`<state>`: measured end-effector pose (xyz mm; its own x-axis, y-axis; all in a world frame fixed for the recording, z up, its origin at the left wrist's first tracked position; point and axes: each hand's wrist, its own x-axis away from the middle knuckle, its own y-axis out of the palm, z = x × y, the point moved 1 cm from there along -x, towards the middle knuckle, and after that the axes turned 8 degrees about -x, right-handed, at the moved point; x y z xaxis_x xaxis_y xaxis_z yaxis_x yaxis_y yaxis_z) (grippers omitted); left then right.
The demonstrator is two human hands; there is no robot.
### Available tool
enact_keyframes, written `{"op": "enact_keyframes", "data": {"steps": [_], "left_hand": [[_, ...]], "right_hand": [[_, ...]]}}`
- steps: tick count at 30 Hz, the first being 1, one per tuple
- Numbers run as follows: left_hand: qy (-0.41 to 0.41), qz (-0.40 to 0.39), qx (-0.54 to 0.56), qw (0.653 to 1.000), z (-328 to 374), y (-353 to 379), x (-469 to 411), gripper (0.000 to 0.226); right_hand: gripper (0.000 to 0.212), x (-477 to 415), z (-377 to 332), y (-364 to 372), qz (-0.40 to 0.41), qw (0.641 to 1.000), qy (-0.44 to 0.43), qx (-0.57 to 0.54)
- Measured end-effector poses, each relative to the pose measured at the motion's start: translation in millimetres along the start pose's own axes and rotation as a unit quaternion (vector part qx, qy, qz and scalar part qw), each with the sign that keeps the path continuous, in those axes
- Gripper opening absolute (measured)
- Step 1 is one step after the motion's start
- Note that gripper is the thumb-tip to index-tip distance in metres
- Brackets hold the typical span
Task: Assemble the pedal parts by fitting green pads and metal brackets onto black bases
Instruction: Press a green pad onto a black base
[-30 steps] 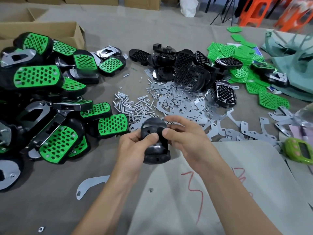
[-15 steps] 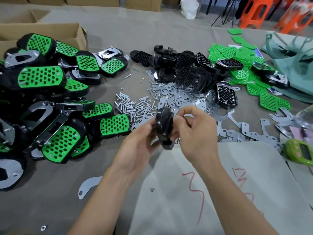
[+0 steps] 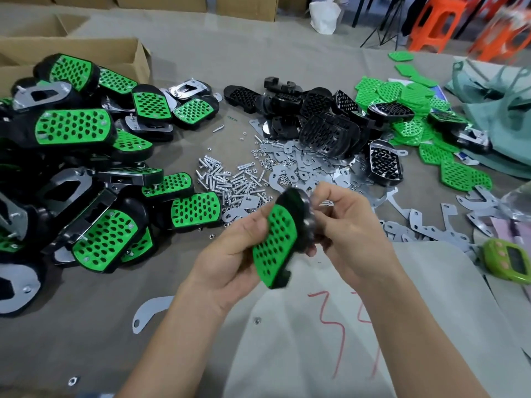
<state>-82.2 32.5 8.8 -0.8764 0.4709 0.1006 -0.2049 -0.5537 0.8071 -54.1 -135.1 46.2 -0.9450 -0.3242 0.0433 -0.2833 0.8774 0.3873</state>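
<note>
Holding a black base (image 3: 291, 198) with a green pad (image 3: 275, 242) on it, up in the air over the table (image 3: 86, 326), tilted on its edge. Gripped from the left by the left hand (image 3: 227, 259), fingers curled round it, and pinched from the right by the right hand (image 3: 353, 225). Just behind, piles of screws (image 3: 227, 179) and metal brackets (image 3: 307, 168).

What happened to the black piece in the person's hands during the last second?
The pedal part was turned over in the hands: a second ago its black back faced the camera, then it stood edge-on, and now its green pad faces the camera. The left hand and right hand kept their grip on it. The pile of finished pedals and the screws stayed put.
</note>
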Motion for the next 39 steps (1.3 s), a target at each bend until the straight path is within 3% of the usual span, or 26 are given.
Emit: {"op": "enact_keyframes", "data": {"steps": [1, 3, 4, 6, 7, 8, 11, 15, 20, 27, 32, 34, 36, 39], "left_hand": [[0.016, 0.007, 0.082, 0.996, 2, 0, 3, 0.051], [0.034, 0.020, 0.218, 0.975, 10, 2, 5, 0.053], [0.045, 0.042, 0.206, 0.977, 18, 5, 5, 0.056], [0.049, 0.168, -0.022, 0.984, 27, 7, 2, 0.045], [0.061, 0.227, -0.128, 0.964, 28, 9, -1, 0.039], [0.076, 0.271, -0.191, 0.940, 29, 12, -4, 0.033], [0.118, 0.338, -0.242, 0.902, 20, 17, -8, 0.025], [0.123, 0.335, -0.251, 0.900, 8, 21, -11, 0.028], [0.123, 0.318, -0.239, 0.909, 4, 18, -11, 0.030], [0.169, 0.335, -0.278, 0.884, -9, 12, -11, 0.047], [0.200, 0.362, -0.252, 0.875, -13, 9, -12, 0.050], [0.203, 0.357, -0.245, 0.878, -13, 6, -12, 0.050], [0.205, 0.341, -0.256, 0.881, -13, 3, -11, 0.051], [0.218, 0.330, -0.312, 0.864, -13, -4, -10, 0.054]], "right_hand": [[0.032, 1, 0, -1, -0.003, 1.000, -0.007, 0.012], [0.037, 4, 3, -7, 0.046, 0.996, -0.016, 0.077], [0.036, 6, 4, -9, 0.090, 0.990, -0.030, 0.104], [0.026, 9, 1, -13, 0.164, 0.977, -0.084, 0.108], [0.023, 10, -3, -12, 0.177, 0.973, -0.112, 0.094], [0.021, 11, -7, -9, 0.177, 0.972, -0.135, 0.081], [0.019, 12, -16, 3, 0.138, 0.976, -0.155, 0.065], [0.022, 11, -12, 6, 0.147, 0.976, -0.110, 0.119], [0.026, 12, -5, 2, 0.199, 0.946, -0.060, 0.251], [0.015, 6, 2, 12, 0.230, 0.842, -0.058, 0.484], [0.020, 0, 10, 9, 0.258, 0.910, -0.010, 0.324], [0.022, -1, 12, 8, 0.266, 0.918, -0.006, 0.295], [0.017, -1, 15, 8, 0.264, 0.894, -0.039, 0.361], [0.011, -2, 14, 15, 0.217, 0.811, -0.087, 0.536]]}}
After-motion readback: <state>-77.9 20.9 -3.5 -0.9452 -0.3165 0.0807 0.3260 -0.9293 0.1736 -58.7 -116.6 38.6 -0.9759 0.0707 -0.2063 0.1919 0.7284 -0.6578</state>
